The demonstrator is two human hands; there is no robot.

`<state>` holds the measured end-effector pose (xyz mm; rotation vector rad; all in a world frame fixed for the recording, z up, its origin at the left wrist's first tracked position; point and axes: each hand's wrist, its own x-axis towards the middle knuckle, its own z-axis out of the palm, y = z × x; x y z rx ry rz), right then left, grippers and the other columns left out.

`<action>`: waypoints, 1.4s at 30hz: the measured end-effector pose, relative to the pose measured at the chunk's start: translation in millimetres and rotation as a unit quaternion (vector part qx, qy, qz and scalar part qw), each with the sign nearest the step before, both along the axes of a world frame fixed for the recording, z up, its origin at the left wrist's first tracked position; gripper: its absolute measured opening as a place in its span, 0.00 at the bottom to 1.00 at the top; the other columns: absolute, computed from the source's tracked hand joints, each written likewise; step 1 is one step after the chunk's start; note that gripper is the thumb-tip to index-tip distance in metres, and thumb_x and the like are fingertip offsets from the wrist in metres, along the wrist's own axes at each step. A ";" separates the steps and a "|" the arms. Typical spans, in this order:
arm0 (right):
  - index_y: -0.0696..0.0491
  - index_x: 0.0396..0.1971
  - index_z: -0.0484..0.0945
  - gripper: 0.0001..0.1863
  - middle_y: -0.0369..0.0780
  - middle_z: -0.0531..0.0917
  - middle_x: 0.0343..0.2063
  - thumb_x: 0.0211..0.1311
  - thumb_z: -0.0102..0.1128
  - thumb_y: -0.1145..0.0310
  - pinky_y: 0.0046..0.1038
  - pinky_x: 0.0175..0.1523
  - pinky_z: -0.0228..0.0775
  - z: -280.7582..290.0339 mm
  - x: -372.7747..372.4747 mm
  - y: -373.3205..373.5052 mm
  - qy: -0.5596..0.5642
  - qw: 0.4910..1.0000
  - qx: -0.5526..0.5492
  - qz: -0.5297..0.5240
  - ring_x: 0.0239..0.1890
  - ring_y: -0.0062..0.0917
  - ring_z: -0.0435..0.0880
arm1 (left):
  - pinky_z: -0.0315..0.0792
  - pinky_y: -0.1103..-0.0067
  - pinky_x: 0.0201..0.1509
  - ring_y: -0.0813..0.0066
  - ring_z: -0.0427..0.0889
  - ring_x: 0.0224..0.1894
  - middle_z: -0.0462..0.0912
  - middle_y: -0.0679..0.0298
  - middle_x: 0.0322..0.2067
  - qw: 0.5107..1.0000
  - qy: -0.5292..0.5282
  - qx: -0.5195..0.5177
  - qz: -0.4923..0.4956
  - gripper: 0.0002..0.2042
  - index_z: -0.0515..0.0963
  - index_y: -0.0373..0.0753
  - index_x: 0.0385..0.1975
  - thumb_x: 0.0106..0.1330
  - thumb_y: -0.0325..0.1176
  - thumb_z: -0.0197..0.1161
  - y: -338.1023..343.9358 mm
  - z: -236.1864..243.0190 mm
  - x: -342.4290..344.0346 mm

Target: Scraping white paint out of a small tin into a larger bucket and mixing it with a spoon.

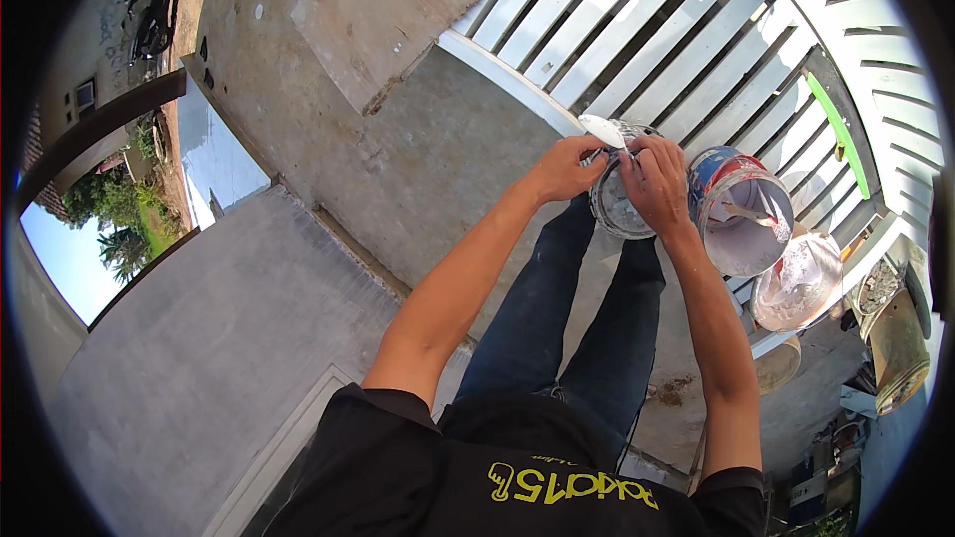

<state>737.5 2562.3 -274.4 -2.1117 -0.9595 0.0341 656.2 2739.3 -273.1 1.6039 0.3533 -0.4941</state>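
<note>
Both my hands meet over a grey-rimmed bucket (619, 219) standing by my legs, with white-grey residue inside. A smooth white elongated thing (603, 129) lies across its far side, tapering toward my fingers; its kind is not clear. The fingers of my right hand (657, 184) are closed at its narrow end. My left hand (570, 169) is closed beside it, at the left of the rim; what its fingers grip is hidden. Just right of my right hand, a red and blue paint bucket (741, 209) tilts on the bench, a white-smeared stick (748, 214) inside.
A white slatted bench (607, 25) curves along the far right, bearing a long green tool (841, 129). Beside the paint bucket lies a white-coated lid or shallow pan (796, 283). A worn container (895, 353) stands farther right. A grey ledge (229, 338) is at my left.
</note>
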 end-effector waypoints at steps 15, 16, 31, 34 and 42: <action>0.54 0.31 0.75 0.09 0.40 0.80 0.37 0.49 0.64 0.74 0.36 0.54 0.71 -21.3 10.8 35.6 -0.068 0.987 0.022 0.141 0.47 0.32 0.80 | 0.78 0.76 0.48 0.75 0.84 0.48 0.85 0.53 0.48 0.975 -0.001 0.178 0.135 0.17 0.78 0.38 0.58 0.69 0.29 0.59 -6.0 2.4 -24.9; 0.54 0.31 0.75 0.09 0.40 0.80 0.37 0.49 0.64 0.74 0.36 0.54 0.71 -21.4 11.2 35.7 -0.072 0.988 0.023 0.138 0.47 0.32 0.80 | 0.79 0.76 0.46 0.75 0.84 0.47 0.85 0.54 0.48 0.973 0.029 0.159 0.162 0.18 0.78 0.39 0.58 0.69 0.30 0.60 -11.0 4.8 -27.4; 0.53 0.26 0.73 0.09 0.38 0.80 0.31 0.47 0.65 0.71 0.33 0.49 0.72 -28.0 27.1 48.9 -0.084 0.971 0.032 0.221 0.40 0.31 0.80 | 0.78 0.73 0.48 0.64 0.86 0.47 0.87 0.54 0.43 0.961 0.055 0.246 0.114 0.16 0.81 0.34 0.50 0.64 0.34 0.65 -3.5 7.4 -16.5; 0.52 0.24 0.71 0.10 0.38 0.78 0.27 0.47 0.66 0.71 0.32 0.46 0.71 -28.1 32.7 56.9 -0.099 0.967 0.046 0.229 0.36 0.30 0.78 | 0.77 0.74 0.47 0.66 0.87 0.42 0.87 0.55 0.38 0.957 0.081 0.268 0.076 0.15 0.81 0.33 0.47 0.65 0.35 0.63 3.4 7.5 -17.5; 0.51 0.23 0.72 0.10 0.37 0.79 0.22 0.57 0.63 0.66 0.31 0.39 0.71 -28.6 31.4 76.7 -0.050 0.974 -0.012 0.220 0.30 0.29 0.79 | 0.84 0.71 0.42 0.71 0.84 0.41 0.84 0.62 0.38 0.976 0.171 0.039 0.131 0.13 0.82 0.33 0.47 0.73 0.34 0.56 15.4 -3.5 -24.6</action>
